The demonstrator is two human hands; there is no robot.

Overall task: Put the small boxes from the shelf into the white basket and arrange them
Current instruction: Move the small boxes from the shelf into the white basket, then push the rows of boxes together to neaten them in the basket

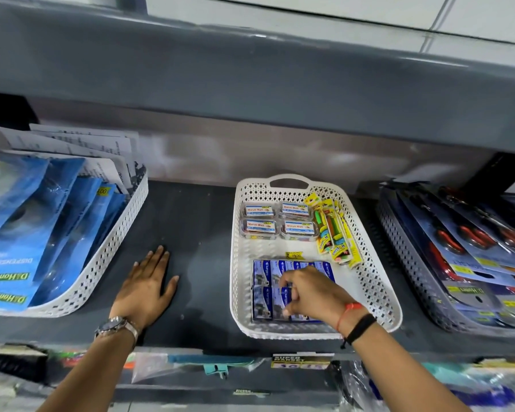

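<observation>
Blue boxes lay directly under the right hand, fingers curled on them in the white basket; left hand flat, empty, well apart

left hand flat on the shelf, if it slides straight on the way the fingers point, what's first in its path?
Likely nothing near: the left hand points across bare dark grey shelf board towards the pale back panel, which it would probably meet first. The white perforated basket of blue packets sits off to its left, depth unclear.
</observation>
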